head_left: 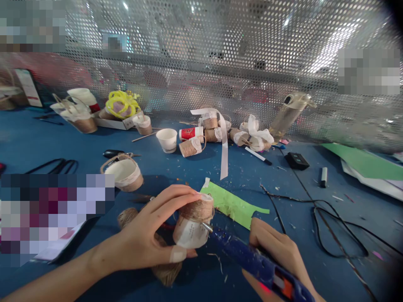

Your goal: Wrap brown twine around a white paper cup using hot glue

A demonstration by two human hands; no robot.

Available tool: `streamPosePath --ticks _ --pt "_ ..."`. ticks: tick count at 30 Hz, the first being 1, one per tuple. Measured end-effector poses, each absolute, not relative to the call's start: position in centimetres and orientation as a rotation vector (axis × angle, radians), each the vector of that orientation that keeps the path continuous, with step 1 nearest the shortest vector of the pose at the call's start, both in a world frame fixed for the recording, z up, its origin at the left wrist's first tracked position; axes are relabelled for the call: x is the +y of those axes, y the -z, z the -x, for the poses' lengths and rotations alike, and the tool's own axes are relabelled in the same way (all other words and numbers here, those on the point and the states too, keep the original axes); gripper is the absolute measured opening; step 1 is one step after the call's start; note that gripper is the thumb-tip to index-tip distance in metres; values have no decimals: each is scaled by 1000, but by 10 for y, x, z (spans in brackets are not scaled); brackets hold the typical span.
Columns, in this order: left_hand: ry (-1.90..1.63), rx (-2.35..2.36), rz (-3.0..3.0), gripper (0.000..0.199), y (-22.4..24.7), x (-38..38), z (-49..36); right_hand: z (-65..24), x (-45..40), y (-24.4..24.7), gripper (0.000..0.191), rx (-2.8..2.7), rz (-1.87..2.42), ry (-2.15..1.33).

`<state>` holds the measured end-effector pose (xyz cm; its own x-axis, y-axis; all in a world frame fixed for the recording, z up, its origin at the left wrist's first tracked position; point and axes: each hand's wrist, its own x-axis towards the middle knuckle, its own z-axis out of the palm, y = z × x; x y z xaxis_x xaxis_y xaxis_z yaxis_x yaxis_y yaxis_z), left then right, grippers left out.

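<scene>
My left hand [157,226] grips a paper cup [190,230] from its left side, fingers over the top and the thumb, with a bandage on it, near the lower rim. The cup is upside down and twine [197,209] is wrapped round its upper part. My right hand [277,247] holds a blue glue gun [252,256], its metal tip at the cup's right side, just under the twine. Partly hidden behind my left hand and wrist lies a ball of twine [166,268]. A green paper strip [231,203] lies behind the cup.
A twine-wrapped cup with a handle [126,174] stands at left. More cups [166,140] line the back, before a perforated metal screen [189,50]. A black cable [324,226], marker [258,155], black box [296,160] and green sheets [368,161] lie at right.
</scene>
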<state>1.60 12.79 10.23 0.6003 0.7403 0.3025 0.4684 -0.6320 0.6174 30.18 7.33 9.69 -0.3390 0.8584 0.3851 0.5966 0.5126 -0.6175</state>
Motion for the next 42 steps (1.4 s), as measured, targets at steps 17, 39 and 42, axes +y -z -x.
streamPosePath --ticks 17,39,42 --pt "-870 1014 -2109 81 -105 131 -14 -303 76 -101 26 -2033 1248 -484" --pt "-842 970 -2185 82 -105 132 -15 -305 74 -100 28 -2039 1217 -517" --pt "-866 903 -2112 85 -104 134 -13 -307 74 -99 27 -2017 1255 -575"
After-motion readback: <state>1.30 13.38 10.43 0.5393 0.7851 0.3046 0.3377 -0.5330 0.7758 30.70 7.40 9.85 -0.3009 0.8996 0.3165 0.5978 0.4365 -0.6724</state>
